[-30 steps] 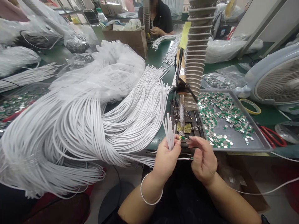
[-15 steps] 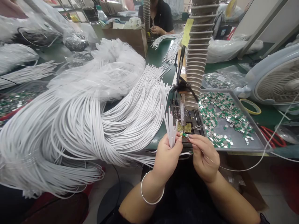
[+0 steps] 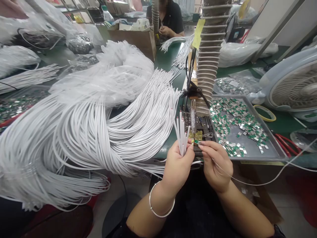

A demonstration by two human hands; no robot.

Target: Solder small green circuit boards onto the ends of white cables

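Observation:
My left hand [image 3: 179, 163] is closed around a small bunch of white cables [image 3: 182, 132], whose cut ends point upward. Its thumb and forefinger come together by a small green circuit board [image 3: 196, 142] with a metal end. The fingertips of my right hand [image 3: 218, 163] pinch that board from the other side. A thin pale wire [image 3: 257, 183] runs from among the right fingers off to the right. Just beyond both hands, a soldering iron [image 3: 193, 115] is fixed upright with its lower end over a yellowish pad [image 3: 198, 135].
A large pile of white cables [image 3: 81, 132] covers the left side. On the right stand a grey tray [image 3: 237, 132] of small green boards, red-handled pliers [image 3: 288, 143], a yellow tape ring [image 3: 264, 113] and a fan [image 3: 297, 82]. A ribbed hose [image 3: 210, 56] hangs ahead; a co-worker [image 3: 168, 19] sits opposite.
The pale wire at my right hand has shifted and now shows higher along the fingers. The hands stay almost in place, with the board turned slightly between them.

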